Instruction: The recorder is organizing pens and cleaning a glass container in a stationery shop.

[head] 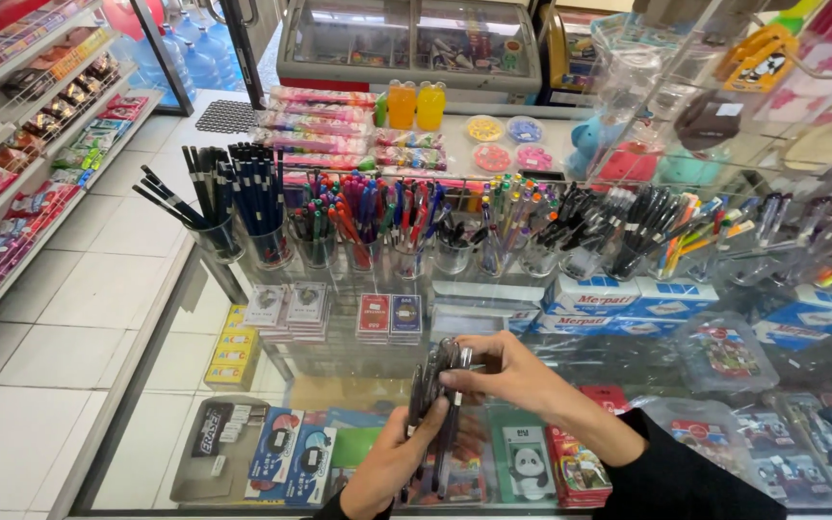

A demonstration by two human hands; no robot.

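Closest to the camera, the left hand [392, 462] comes up from the bottom edge with its fingers curled around the lower part of a bundle of pens [435, 404], slim dark barrels with glossy plastic bodies. The right hand [507, 376], in a black sleeve [686, 472], reaches across from the right and pinches the top ends of the same bundle between thumb and fingertips. The pens stand nearly upright between the two hands, just above the glass counter [146, 424].

Under the smooth, see-through glass lie flat packets: a box of erasers [209, 438], blue-and-white cards [296, 462] and a panda-printed pack [529, 462] (reflections blur some of them).

Farther back on the counter top sit small card decks [390, 316] and blue-and-white boxes [628, 297]. Behind these runs a row of clear cups [358, 252] packed with pens and pencils, black at the left, many colours in the middle and right.

Beyond the row stand two orange and yellow bottles [416, 106] and a glass-topped freezer [406, 43]. At far left, shelves [21, 144] of wrapped snacks line a white tiled floor [60, 318].
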